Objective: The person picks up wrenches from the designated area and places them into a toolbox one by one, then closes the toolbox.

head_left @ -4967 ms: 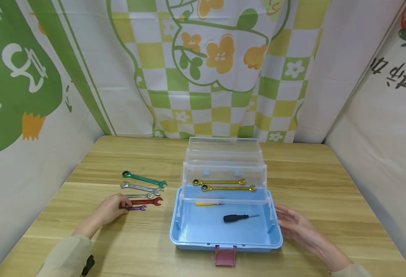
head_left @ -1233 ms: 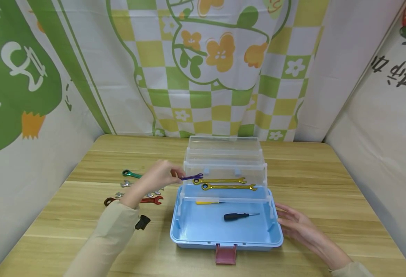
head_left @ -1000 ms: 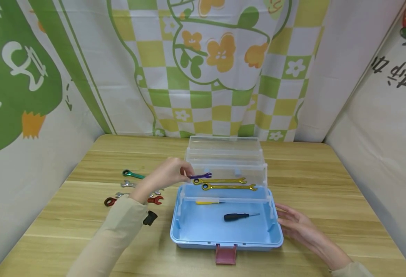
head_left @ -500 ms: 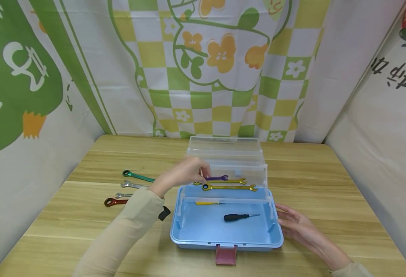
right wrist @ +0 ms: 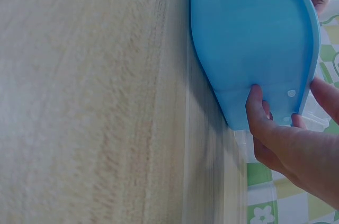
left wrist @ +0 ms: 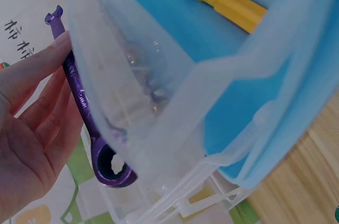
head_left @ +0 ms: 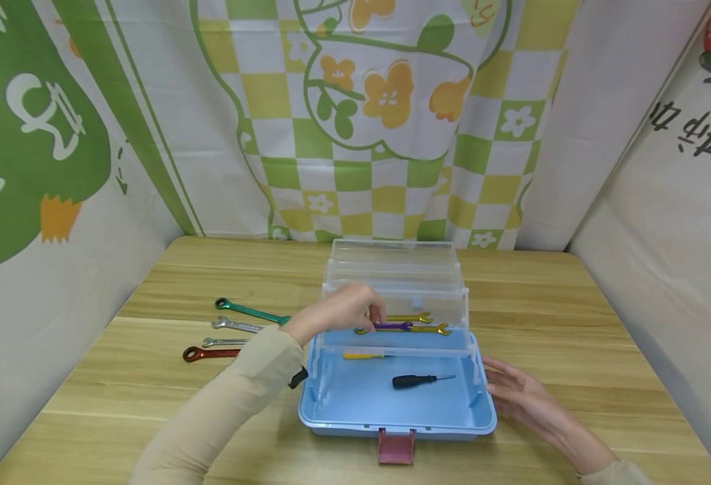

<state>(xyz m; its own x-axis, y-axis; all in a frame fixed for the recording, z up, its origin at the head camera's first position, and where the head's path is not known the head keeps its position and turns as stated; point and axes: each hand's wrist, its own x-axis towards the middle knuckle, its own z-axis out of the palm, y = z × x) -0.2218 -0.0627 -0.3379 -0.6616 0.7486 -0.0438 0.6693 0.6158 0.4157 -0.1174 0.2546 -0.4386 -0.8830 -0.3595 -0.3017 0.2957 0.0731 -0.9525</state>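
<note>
My left hand (head_left: 352, 310) pinches a small purple combination wrench (head_left: 397, 327) between thumb and fingers, above the clear upper tray of the toolbox (head_left: 355, 407). In the left wrist view the wrench (left wrist: 79, 97) slants beside the tray's translucent wall, its ring end low and open end up. Two gold wrenches (head_left: 435, 329) lie in the tray, partly hidden by my hand. My right hand (head_left: 521, 397) touches the box's right side; in the right wrist view its relaxed fingers (right wrist: 255, 99) rest against the blue wall.
A green wrench (head_left: 255, 311), two silver wrenches (head_left: 236, 325) and a red wrench (head_left: 212, 353) lie on the table left of the box. Inside the blue base are a yellow-handled screwdriver (head_left: 362, 356) and a black one (head_left: 412, 381). A pink latch (head_left: 396, 446) hangs in front.
The left hand has picked the purple wrench off the table, carried it right to the box, and lowered it toward the gold wrenches. The right hand has stayed at the box's side.
</note>
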